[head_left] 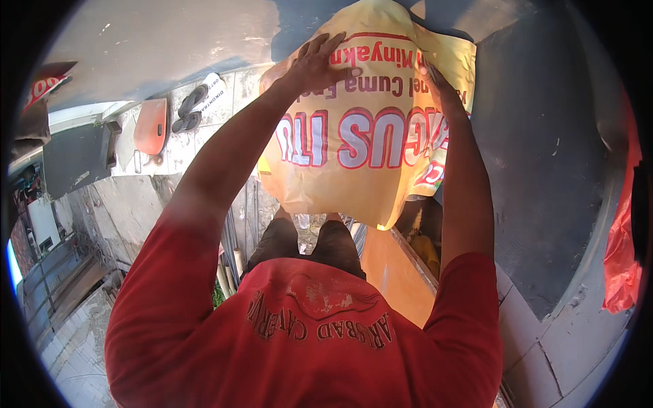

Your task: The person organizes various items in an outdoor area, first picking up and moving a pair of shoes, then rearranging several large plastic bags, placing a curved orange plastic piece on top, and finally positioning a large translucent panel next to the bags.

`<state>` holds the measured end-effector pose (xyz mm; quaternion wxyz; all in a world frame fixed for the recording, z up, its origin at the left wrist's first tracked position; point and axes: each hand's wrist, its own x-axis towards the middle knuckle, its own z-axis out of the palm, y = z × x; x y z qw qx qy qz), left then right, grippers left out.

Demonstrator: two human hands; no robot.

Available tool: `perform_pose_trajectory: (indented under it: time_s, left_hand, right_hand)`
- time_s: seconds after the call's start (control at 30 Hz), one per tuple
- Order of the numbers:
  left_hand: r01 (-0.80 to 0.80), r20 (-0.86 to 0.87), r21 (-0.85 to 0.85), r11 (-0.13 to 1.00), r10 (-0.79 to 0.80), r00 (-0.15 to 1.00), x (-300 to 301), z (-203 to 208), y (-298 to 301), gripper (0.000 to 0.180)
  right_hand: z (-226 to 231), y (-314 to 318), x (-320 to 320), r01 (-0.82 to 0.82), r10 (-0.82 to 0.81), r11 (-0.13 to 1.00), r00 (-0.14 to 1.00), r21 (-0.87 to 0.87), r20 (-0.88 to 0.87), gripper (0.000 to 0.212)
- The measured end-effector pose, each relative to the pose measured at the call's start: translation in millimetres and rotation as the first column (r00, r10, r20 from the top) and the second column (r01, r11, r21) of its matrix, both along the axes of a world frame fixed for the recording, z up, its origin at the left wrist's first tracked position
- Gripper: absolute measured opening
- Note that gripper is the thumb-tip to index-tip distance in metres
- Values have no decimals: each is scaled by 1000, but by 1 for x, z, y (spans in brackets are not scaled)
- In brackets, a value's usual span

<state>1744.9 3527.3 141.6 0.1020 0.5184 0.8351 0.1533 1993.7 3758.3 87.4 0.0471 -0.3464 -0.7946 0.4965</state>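
A yellow printed banner sheet (367, 183) with large white-and-red lettering hangs before me, bulging and creased. My left hand (318, 62) lies on its upper left part, fingers spread and thumb held apart. Higher on the right side, my right hand (437, 80) is at a ridge-like fold in the sheet. Its fingers are close together and seem to grip the fold; they show only in part. Both arms reach forward with elbows out. The sheet's lower edge hangs loose above my legs.
A dark grey panel (537, 163) stands at the right, with red plastic (622, 258) beyond it. An orange board (394, 272) leans below the banner. On the left are an orange-red board (151, 126), dark sandals (190, 109) and poles (231, 251).
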Motion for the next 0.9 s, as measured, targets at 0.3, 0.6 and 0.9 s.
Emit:
perform_pose_trajectory:
  time_s: [0.3,0.6,0.9]
  left_hand:
    - [53,-42,215,975,-45,998,-28,-15,89,73]
    - [-110,329,-130,985,148,933,15,65,87,75]
    - [-573,261,146,807,527,809,-60,-35,-171,77]
  right_hand:
    - [75,-63,-91,87,-53,912,994,400,-94,93]
    - [48,-34,-65,-34,9,911,998,411,63,89]
    - [72,-141,-147,6,-233,580,959,815,159,86]
